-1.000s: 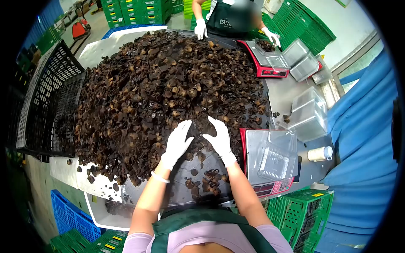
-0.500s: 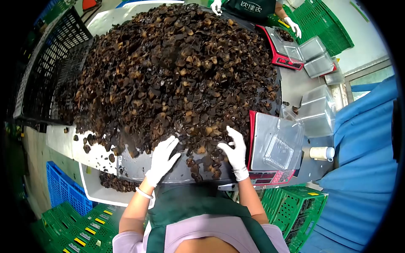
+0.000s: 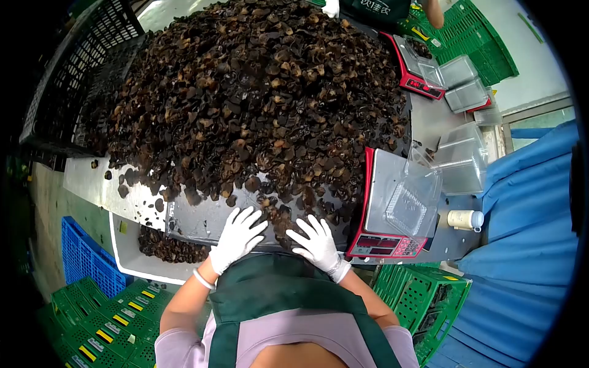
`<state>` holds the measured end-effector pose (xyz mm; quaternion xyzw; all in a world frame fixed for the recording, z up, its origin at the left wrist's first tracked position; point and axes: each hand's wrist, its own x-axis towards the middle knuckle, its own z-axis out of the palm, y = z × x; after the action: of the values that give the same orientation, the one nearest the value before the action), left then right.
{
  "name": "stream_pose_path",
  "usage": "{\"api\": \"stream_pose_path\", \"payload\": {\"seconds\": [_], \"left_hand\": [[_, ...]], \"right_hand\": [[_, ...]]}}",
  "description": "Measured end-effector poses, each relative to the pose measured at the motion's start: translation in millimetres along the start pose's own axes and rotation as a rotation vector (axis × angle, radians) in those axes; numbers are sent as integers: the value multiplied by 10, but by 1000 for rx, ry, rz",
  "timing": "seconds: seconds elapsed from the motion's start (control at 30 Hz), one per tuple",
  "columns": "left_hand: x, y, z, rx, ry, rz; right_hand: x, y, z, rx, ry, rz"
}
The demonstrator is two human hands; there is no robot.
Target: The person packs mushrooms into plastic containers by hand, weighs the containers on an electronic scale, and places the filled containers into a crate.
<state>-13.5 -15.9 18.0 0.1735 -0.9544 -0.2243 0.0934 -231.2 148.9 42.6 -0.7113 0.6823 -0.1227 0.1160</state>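
A wide heap of dark brown, wrinkled fungus pieces (image 3: 257, 104) covers much of the dark table. At its near edge, my left hand (image 3: 238, 238), in a white glove, has its fingers spread and holds nothing. My right hand (image 3: 316, 245), gloved too, lies with fingers apart beside a few loose pieces (image 3: 280, 224) between the two hands. Just right of it stands a red scale (image 3: 388, 244) with a clear plastic tray (image 3: 407, 207) on its plate.
Clear containers (image 3: 460, 159) and a white bottle (image 3: 465, 219) stand at the right. A black crate (image 3: 86, 80) is at the left, a white bin (image 3: 138, 260) below the table edge. Across the table, a co-worker's gloved hand (image 3: 331, 7) is near another scale (image 3: 423, 86).
Both of my hands have come back towards my body, with their fingers now spread wider. Some loose pieces lie nearer the table's front edge. The camera view has shifted.
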Motion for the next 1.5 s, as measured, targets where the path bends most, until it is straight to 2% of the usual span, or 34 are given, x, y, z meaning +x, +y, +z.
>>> {"api": "stream_pose_path", "payload": {"seconds": [0.07, 0.17, 0.3, 0.37, 0.43, 0.5, 0.57, 0.63, 0.7, 0.77, 0.9, 0.97, 1.03, 1.13, 1.2, 1.3, 1.37, 1.43, 1.5], "left_hand": [[-164, -25, -58, 4, 11, -8], [-284, -121, -43, -101, 216, -55], [-268, -114, 41, -194, 387, -387], [-250, -107, 48, -189, 374, -387], [-241, -73, 67, -249, 309, -312], [-223, -47, 103, -267, 277, -187], [-219, -23, 110, -230, 241, -85], [-228, -21, 43, -231, 264, -83], [-229, -61, -3, -132, 375, -225], [-181, -77, 1, -177, 384, -353], [-114, -70, 198, -158, 250, -256], [-86, -26, 223, -102, 234, -232], [-96, -40, 209, -130, 234, -238], [-123, -48, 237, -142, 277, -236], [-104, -21, 219, -124, 277, -242], [-109, -28, 233, -117, 282, -235], [-107, -39, 238, -126, 298, -238], [-113, -36, 233, -140, 293, -235], [-116, -42, 232, -138, 288, -234]], "right_hand": [[-106, 46, -1, 34, 9, 5], [-170, 111, -36, 159, 130, 91], [-46, 231, -95, 186, 363, 305], [61, 319, -125, 148, 384, 383], [98, 407, -41, 77, 293, 464], [97, 354, -1, -8, 153, 459], [-30, 284, 111, 71, 121, 365], [-143, 207, 78, 35, 63, 302], [-93, 95, -75, 54, 89, 315], [27, 71, -142, 147, 314, 288], [557, -23, 4, 368, 284, 217], [744, -103, 111, 130, 142, 164], [787, -71, 155, 47, 147, 134], [715, 45, -69, 764, 273, 299], [623, 82, -216, 513, 158, 222], [509, 1, -34, 149, 3, 103], [486, -62, 128, 1, -41, 136], [491, -1, 126, 36, -51, 140], [471, 153, 108, 387, -45, 223]]}}
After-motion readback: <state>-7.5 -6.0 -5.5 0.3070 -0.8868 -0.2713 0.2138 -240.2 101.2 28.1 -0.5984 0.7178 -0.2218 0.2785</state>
